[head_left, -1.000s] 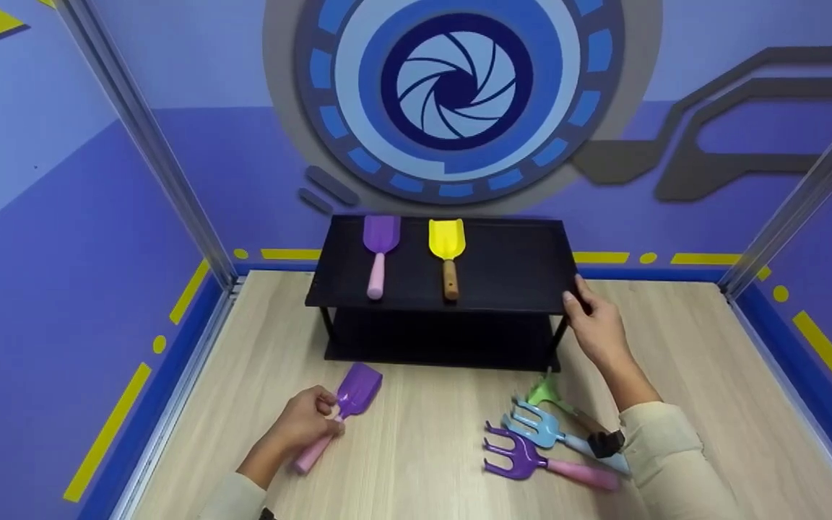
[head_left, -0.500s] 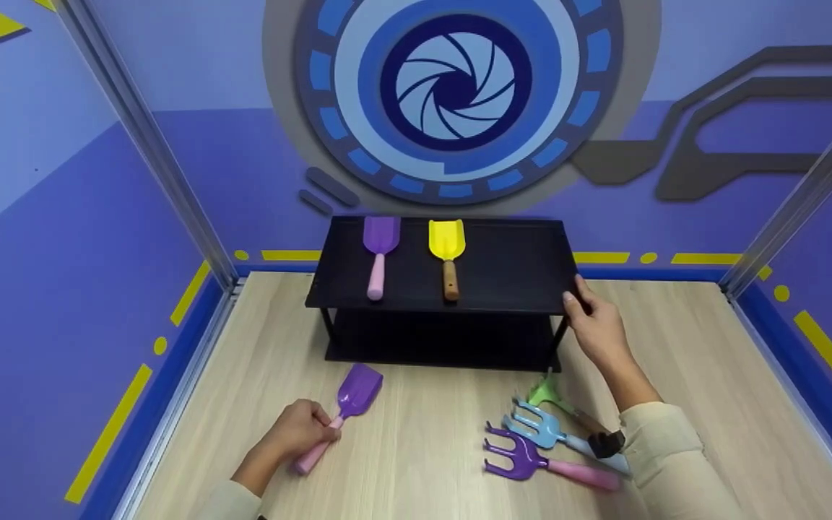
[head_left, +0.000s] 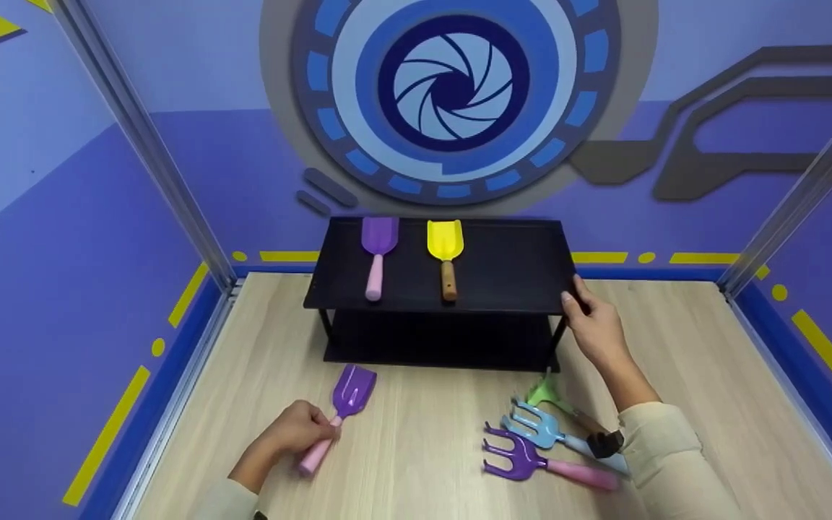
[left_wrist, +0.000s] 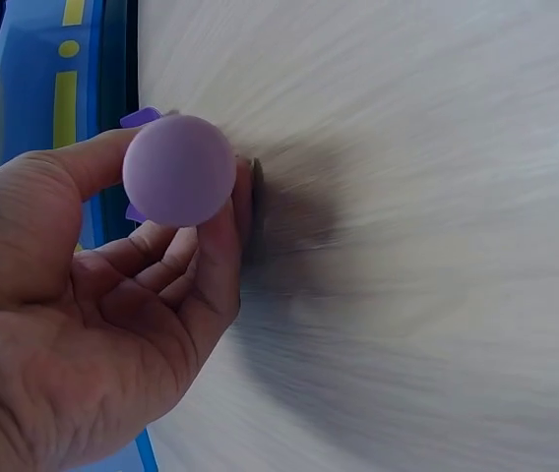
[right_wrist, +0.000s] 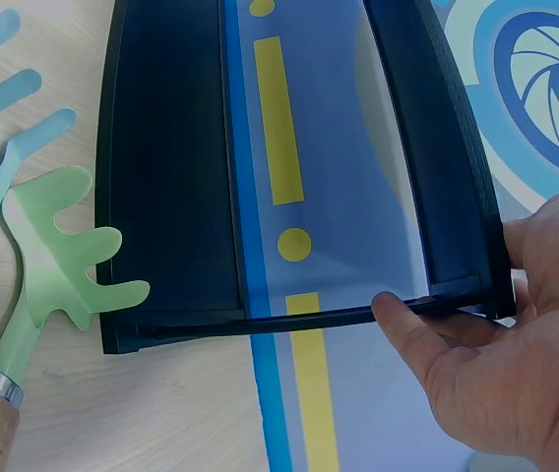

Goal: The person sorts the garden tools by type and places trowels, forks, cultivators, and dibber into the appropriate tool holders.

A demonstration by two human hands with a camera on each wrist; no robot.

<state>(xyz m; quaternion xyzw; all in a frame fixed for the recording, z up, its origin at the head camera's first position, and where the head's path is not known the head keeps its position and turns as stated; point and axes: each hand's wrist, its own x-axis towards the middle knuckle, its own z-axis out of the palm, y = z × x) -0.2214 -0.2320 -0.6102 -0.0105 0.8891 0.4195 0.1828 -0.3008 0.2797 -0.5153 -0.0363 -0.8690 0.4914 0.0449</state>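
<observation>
My left hand (head_left: 302,427) pinches the pink handle of a purple toy shovel (head_left: 354,390) between thumb and fingers, over the wooden tabletop in front of the shelf. In the left wrist view the round handle end (left_wrist: 179,171) faces the camera and hides most of the blade. My right hand (head_left: 596,321) grips the right end of a black two-tier shelf (head_left: 510,278), thumb at the corner post in the right wrist view. On the shelf's top tier lie another purple shovel (head_left: 380,235) with a pink handle and a yellow shovel (head_left: 445,238) with a brown handle, side by side.
Front right on the table lie three hand forks: a purple fork (head_left: 521,456) with pink handle, a light blue fork (head_left: 542,431) and a green fork (head_left: 544,391). The right forearm partly covers their handles. Blue patterned walls (head_left: 206,180) enclose the table.
My left fingers have shifted from the shovel's neck down onto its handle. The shovel has turned slightly, its blade a little further left. My right hand stays at the shelf.
</observation>
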